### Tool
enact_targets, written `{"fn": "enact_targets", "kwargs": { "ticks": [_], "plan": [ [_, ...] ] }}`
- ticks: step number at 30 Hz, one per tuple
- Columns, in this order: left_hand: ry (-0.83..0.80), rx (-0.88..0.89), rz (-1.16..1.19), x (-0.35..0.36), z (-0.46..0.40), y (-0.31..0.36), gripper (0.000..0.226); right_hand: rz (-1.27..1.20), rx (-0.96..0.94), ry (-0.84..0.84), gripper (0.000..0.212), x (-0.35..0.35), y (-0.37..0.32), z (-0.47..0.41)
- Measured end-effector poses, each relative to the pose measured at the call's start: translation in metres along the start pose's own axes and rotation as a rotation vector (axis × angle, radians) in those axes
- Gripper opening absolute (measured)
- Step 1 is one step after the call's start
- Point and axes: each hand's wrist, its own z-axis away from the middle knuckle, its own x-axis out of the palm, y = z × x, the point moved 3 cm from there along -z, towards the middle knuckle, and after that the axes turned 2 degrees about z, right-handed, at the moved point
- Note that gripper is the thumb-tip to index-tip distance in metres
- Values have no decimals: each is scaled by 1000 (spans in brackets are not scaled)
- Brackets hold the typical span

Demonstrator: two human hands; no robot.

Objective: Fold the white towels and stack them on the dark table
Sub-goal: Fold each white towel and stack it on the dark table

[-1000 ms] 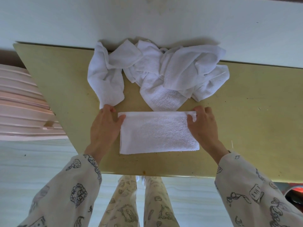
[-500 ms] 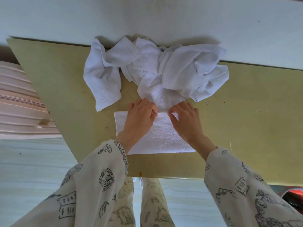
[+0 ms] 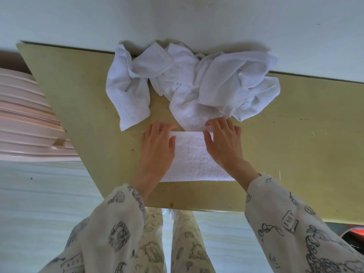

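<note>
Both our forearms reach up from the bottom of the view in patterned sleeves (image 3: pixel 295 223), converging toward the middle of the bench (image 3: pixel 295 134).

Our left hand (image 3: pixel 157 148) lies palm down over the left part of the folded towel (image 3: pixel 192 158), wrist at 6 o'clock and fingers pointing to 12. Its fingers are straight and close together, pressing the cloth flat, with the thumb stretched toward 3 o'clock on the towel's top. Our right hand (image 3: pixel 224 142) lies palm down over the right part, fingers loosely spread and pointing to 11 o'clock; the fingertips reach the towel's far edge, where they touch the pile of unfolded towels (image 3: pixel 197 83). The thumb rests on the folded cloth. Neither hand pinches anything that we can see.

The folded towel sits at the centre of the bench, close to the near edge, as a flat rectangle. The crumpled pile lies at 12 o'clock from it, against the wall (image 3: pixel 177 20), one lobe hanging toward 10 o'clock.

Half a second ago our hands were nearly touching at the middle of the far edge; now they sit apart, with white cloth showing between them. A second ago they held the two far corners of a wider rectangle; the towel now shows a narrower shape.

At 9 o'clock beyond the bench stands a pink ribbed object (image 3: pixel 25 119).
</note>
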Motion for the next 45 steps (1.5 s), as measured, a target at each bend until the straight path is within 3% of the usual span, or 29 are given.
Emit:
{"fn": "enact_targets", "kwargs": {
  "ticks": [4,7,17,23,27,29,33,37,41,45],
  "plan": [
    [118,-438,131,-24,46,-34,23,-8,-130,57,36,11,-24,29],
    [19,-680,230,-22,73,-50,29,38,-191,-14,43,30,-39,45],
    [-217,-728,303,-10,85,-63,34,178,-265,-115,52,51,-44,40],
    [-255,-776,438,-13,89,-73,23,198,-252,-97,54,53,-44,41],
    [-232,-715,266,-16,85,-70,30,195,-290,-33,52,50,-63,35],
    [-135,-608,124,-20,80,-66,33,195,-348,-26,51,52,-78,32],
    [190,-101,-101,-16,61,-53,23,166,-340,-20,49,59,-91,30],
    [44,190,-189,15,49,-56,37,128,-234,17,49,57,-71,39],
    [-99,166,-232,23,44,-67,52,153,-85,47,52,48,-31,46],
    [-129,180,-298,21,40,-71,60,173,24,36,55,40,3,52]
  ]
}}
